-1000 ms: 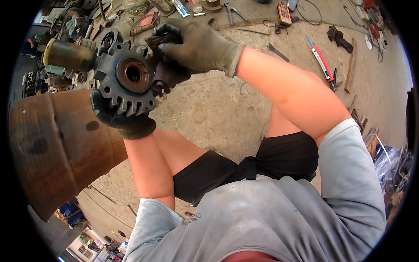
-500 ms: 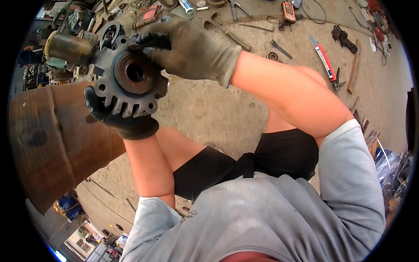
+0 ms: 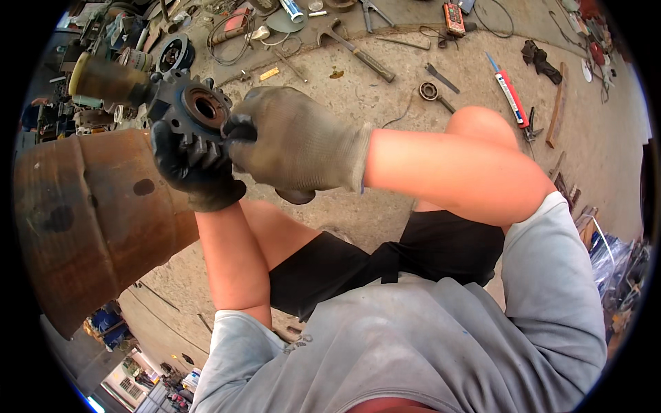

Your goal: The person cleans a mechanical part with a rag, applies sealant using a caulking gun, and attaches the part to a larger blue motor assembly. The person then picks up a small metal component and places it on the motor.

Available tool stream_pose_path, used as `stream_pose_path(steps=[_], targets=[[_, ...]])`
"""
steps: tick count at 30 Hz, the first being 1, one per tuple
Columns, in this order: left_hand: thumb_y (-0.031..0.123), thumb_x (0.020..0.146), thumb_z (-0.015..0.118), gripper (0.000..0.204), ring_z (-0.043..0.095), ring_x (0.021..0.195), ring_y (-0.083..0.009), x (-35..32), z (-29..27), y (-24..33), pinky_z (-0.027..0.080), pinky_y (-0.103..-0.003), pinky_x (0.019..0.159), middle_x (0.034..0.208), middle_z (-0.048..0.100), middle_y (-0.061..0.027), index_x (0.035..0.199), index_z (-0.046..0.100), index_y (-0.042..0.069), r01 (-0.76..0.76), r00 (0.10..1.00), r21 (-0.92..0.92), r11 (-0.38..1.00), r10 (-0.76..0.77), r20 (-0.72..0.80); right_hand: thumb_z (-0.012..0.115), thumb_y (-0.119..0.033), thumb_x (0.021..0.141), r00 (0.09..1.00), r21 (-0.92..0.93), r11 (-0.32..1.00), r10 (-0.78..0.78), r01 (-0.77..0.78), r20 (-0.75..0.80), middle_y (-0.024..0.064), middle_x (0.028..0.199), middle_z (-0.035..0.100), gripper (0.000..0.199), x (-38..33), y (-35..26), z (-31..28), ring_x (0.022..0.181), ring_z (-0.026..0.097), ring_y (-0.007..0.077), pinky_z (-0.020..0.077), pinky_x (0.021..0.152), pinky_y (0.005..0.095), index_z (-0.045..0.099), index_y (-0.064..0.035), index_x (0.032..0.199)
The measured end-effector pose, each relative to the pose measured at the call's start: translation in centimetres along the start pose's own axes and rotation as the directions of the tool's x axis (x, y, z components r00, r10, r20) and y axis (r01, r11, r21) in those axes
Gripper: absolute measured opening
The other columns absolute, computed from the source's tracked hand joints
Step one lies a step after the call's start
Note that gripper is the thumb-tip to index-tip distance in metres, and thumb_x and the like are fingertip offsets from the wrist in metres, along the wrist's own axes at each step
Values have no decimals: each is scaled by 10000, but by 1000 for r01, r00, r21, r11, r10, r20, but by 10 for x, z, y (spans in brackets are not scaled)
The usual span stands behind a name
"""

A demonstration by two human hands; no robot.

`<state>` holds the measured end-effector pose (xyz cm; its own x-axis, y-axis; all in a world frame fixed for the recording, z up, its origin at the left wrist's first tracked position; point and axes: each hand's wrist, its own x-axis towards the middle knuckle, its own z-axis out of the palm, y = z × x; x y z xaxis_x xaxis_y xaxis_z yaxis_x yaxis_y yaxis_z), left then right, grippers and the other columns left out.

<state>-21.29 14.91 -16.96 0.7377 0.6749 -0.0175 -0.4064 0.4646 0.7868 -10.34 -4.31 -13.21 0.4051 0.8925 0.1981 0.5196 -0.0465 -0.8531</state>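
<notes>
A dark metal toothed hub (image 3: 180, 104) with a round bore and bolt holes is held up at the left, its face tilted. My left hand (image 3: 193, 168), in a dark-coated glove, wraps round its lower edge. My right hand (image 3: 292, 138), in a grey-green glove with dark fingertips, is closed at the hub's right edge, with its fingers curled and partly hidden. From the hub's far left side sticks out a blurred yellowish-brown cylinder (image 3: 107, 79); I cannot tell whether the two are joined.
A rusty drum (image 3: 103, 213) lies at the left, close to my left forearm. On the concrete floor are a hammer (image 3: 358, 55), a ring-ended tool (image 3: 430, 93), a flat blade (image 3: 442, 78), a red caulking gun (image 3: 511, 96) and a black glove (image 3: 542, 62). Parts clutter the far left.
My right hand has come down from the hub's top to its right edge, its fingers now curled. The hub has tilted, and its face has turned. My left hand has shifted slightly right.
</notes>
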Motion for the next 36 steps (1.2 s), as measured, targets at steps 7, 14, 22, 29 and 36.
stream_pose_path(steps=[7, 14, 22, 29, 36], targets=[[553, 1087, 489, 670, 622, 1376, -334, -13, 34, -9, 468, -511, 1210, 1488, 657, -159, 1535, 578, 62, -103, 992, 61, 993, 98, 82, 838, -147, 782, 912, -83, 964, -267, 254, -310, 142, 1015, 703, 245, 4, -4, 2, 925, 731, 348, 608, 768, 448, 776, -79, 1009], [552, 1095, 449, 697, 632, 1381, -390, -20, 48, 7, 506, -581, 1185, 1520, 632, -209, 1523, 579, 18, -129, 982, 3, 992, 128, -138, 791, -197, 883, 837, -206, 876, -478, 435, -266, 162, 1083, 705, 158, -7, 17, 7, 952, 753, 362, 633, 814, 468, 814, -167, 1036], [614, 1097, 436, 824, 430, 1553, -404, -1, -4, 20, 300, -593, 1307, 1681, 451, -233, 1675, 384, 30, 123, 934, -326, 937, 2, 358, 799, -228, 971, 942, -216, 964, -210, 155, -263, 167, 986, 735, 188, 15, 60, -23, 876, 756, 365, 621, 798, 469, 780, -99, 1106], [586, 1091, 484, 753, 529, 1470, -400, -15, 12, 15, 406, -581, 1248, 1597, 547, -226, 1603, 492, 34, 220, 910, -408, 886, -36, 412, 846, -118, 827, 848, -191, 853, -512, 485, -137, 144, 1017, 701, 243, -3, 28, -9, 894, 720, 378, 597, 755, 468, 721, -71, 1030], [502, 1092, 509, 672, 632, 1358, -338, -19, 9, -6, 475, -503, 1202, 1478, 651, -195, 1538, 545, 2, 182, 962, -274, 944, -113, 248, 843, -102, 800, 852, -93, 896, -442, 434, -280, 160, 1013, 697, 267, -3, -1, -9, 897, 711, 403, 588, 751, 467, 702, -53, 1022]])
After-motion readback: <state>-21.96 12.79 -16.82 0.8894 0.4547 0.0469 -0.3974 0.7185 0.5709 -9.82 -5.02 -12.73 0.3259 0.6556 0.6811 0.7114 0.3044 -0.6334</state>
